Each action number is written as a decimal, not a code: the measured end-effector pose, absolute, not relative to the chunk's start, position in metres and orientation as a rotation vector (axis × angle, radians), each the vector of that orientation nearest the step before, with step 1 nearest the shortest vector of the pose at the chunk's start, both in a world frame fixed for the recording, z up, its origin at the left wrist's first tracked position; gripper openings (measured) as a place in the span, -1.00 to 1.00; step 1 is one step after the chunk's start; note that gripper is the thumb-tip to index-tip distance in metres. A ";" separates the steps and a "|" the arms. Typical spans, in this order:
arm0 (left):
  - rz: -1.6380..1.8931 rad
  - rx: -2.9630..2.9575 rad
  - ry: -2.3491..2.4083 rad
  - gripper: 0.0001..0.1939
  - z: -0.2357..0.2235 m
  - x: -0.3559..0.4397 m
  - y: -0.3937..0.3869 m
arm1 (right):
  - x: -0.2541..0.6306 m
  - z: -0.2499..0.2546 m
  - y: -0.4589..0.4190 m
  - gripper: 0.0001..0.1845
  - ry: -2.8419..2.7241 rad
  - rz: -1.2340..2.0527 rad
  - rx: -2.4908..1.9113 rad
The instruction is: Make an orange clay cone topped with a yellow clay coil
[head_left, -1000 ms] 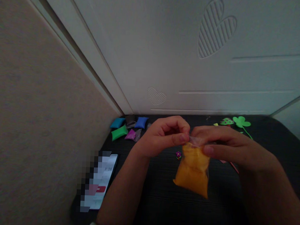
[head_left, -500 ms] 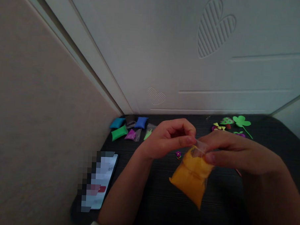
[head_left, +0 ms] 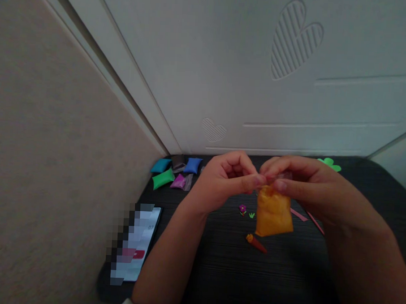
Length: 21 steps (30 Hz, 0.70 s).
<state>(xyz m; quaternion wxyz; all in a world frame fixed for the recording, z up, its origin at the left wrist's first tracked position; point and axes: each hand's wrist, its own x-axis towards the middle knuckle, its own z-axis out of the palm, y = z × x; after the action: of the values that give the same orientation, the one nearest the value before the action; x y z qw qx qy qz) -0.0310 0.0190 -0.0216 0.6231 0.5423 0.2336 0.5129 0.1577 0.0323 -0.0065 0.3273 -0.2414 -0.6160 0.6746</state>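
Observation:
A clear plastic bag of orange modelling clay (head_left: 274, 213) hangs upright above the dark table (head_left: 224, 269), pinched at its top edge by both hands. My left hand (head_left: 234, 175) is closed, thumb against forefinger, on the left part of the bag's mouth. On the right part, my right hand (head_left: 302, 183) pinches the clear film the same way. Below the bag lies a small red-brown cone with an orange top (head_left: 256, 243). A tiny purple flower (head_left: 242, 209) and a little green sprig (head_left: 252, 215) lie left of the bag.
Several small clay packets, among them a green one (head_left: 163, 179) and a blue one (head_left: 192, 165), lie at the back left. A phone (head_left: 145, 243) rests at the left edge. Behind my right hand are a pink strip (head_left: 298, 214), a thin stick (head_left: 316, 223) and a green clover shape (head_left: 330, 164).
The bag has swung from tilted to upright and risen a little. My right hand has moved up and left, closer to my left hand. The cone below has come into sight.

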 end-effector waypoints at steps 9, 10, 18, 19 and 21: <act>1.197 1.213 0.570 -0.82 -0.021 -0.029 0.020 | 0.152 -0.004 0.029 -0.85 -1.695 1.696 -0.659; 1.194 1.207 0.574 -0.81 -0.021 -0.029 0.019 | 0.152 -0.003 0.029 -0.83 -1.722 1.697 -0.657; 1.170 1.286 0.584 -0.84 -0.017 -0.033 0.015 | 0.152 -0.007 0.032 -0.92 -1.598 1.752 -0.647; 1.173 1.292 0.598 -0.84 -0.016 -0.032 0.015 | 0.152 -0.008 0.032 -0.93 -1.575 1.770 -0.649; 1.184 1.297 0.621 -0.84 -0.015 -0.031 0.014 | 0.152 -0.008 0.032 -0.94 -1.545 1.794 -0.648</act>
<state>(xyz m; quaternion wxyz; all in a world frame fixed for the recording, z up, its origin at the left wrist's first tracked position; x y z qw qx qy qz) -0.0313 0.0140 -0.0152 0.5967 0.5589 0.2674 0.5100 0.1519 0.0323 -0.0084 0.3367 -0.2487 -0.5926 0.6882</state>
